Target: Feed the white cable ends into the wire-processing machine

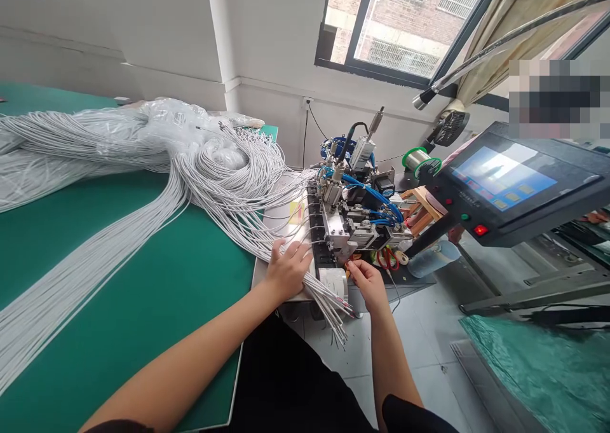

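We see the work at the feeding stage: near the centre of the frame, just below the middle, the left hand (286, 269) lies flat on a fanned bundle of grey-white cables (229, 194), fingers spread and pressing the strands down against the metal plate (279, 220) at the edge of the green table (143, 293), where their stripped ends (336, 315) spill off toward the lower centre. Just to its right, the right hand (365, 280) has its fingertips pinched together at the front of the small machine (355, 220), apparently gripping a single wire end, though the thing held is too small for us to make out for certain. The rest of the cables sweep away to the upper left, over a heap of clear plastic wrap (176, 124). To the right of the machine sits a touchscreen console (505, 182) with a lit red button (480, 230), and red-handled scissors (388, 258) lie just beside the right hand. We judge that the next move calls for a fine, steady placement of one end into the black slotted bar (318, 233), while the left hand keeps the other strands from sliding or tangling.
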Motion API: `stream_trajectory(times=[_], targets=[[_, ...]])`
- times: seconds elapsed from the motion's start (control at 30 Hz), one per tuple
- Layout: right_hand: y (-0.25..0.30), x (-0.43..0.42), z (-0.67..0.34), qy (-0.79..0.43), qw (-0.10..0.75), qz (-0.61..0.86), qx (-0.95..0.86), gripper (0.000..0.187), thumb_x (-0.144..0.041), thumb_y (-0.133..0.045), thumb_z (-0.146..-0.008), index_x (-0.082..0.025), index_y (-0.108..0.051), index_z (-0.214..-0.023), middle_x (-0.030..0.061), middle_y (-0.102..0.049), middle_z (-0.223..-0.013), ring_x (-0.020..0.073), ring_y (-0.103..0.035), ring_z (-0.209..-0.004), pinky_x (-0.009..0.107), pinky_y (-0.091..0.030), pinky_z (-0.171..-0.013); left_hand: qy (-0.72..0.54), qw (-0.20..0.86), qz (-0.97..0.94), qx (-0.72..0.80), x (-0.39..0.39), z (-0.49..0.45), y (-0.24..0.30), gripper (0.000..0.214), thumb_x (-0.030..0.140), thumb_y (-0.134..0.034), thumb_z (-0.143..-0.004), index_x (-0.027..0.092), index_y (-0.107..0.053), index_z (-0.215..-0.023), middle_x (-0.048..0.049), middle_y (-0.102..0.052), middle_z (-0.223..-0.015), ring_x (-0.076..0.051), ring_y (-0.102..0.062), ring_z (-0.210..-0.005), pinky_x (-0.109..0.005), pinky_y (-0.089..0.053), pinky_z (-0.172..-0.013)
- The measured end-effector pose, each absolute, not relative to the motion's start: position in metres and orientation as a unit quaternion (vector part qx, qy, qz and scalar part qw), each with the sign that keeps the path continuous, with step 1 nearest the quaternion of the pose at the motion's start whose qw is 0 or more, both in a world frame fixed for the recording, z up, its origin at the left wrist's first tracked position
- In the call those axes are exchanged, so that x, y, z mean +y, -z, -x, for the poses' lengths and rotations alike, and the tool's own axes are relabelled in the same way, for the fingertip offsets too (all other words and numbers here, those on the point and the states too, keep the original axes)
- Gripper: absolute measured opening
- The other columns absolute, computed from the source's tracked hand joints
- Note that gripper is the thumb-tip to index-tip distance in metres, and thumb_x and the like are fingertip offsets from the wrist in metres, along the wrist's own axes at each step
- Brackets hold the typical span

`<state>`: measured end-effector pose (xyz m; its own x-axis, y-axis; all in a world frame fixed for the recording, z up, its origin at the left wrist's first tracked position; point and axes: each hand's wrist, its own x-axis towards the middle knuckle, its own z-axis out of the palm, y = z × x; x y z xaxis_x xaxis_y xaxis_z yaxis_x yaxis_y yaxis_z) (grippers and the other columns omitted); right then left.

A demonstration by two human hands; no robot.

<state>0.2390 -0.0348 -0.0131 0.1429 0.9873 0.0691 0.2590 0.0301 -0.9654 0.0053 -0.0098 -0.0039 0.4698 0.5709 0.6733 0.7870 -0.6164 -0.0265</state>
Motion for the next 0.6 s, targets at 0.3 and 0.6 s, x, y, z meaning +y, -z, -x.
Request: stream_trajectory(times=[0.3,0.6], targets=[[-0.046,-0.075,-0.234,-0.351,0.253,0.473,-0.767,0.022,-0.040,-0.062,-0.085,-0.020,-0.065,-0.078,0.0009,-0.057,-0.068,0.0140,-0.047,-0.060,0.025,-0.035,-0.054,0.328,0.167,0.845,-0.387,-0.010,-0.005,0.003,0.026,0.008,-0.051,-0.075,0.022,-0.065,-0.093,-0.0054,-0.067,-0.109,-0.023,-0.057,-0.100,-0.047,-0.022,-0.097],[-0.036,-0.056,-0.237,-0.257,0.360,0.540,-0.716,0.023,-0.040,-0.057,-0.087,-0.020,-0.066,-0.079,0.0054,-0.065,-0.076,0.0182,-0.054,-0.065,0.028,-0.041,-0.059,0.348,0.182,0.860,-0.326,-0.009,-0.002,-0.004,0.032,0.006,-0.044,-0.084,0.022,-0.063,-0.103,-0.0011,-0.069,-0.085,-0.016,-0.060,-0.079,-0.042,-0.027,-0.094]])
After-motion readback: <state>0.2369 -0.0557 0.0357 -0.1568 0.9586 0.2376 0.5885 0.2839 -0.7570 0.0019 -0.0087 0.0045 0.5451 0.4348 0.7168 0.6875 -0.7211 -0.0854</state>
